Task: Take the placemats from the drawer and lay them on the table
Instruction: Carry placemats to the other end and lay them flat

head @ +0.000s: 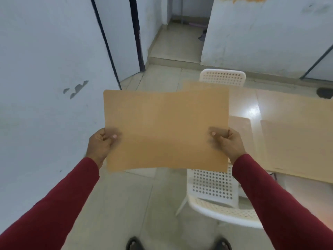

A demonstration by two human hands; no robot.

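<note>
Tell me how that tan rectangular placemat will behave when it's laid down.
The tan rectangular placemat is probably thin and flexible: its edges wave between the left hand and right hand. It is likely light, since thumb pinches carry it.

Held placemat (165, 130) hides fingers, table's (288, 112) near-left part; shoes (134, 243) cropped.

Soft blur, table (255, 112) glare, wide-angle warp

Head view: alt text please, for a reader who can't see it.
A person's left hand and right hand hold a tan placemat flat in the air by its side edges. To the right stands a table with placemats already on it, and a white chair beside it.
</note>
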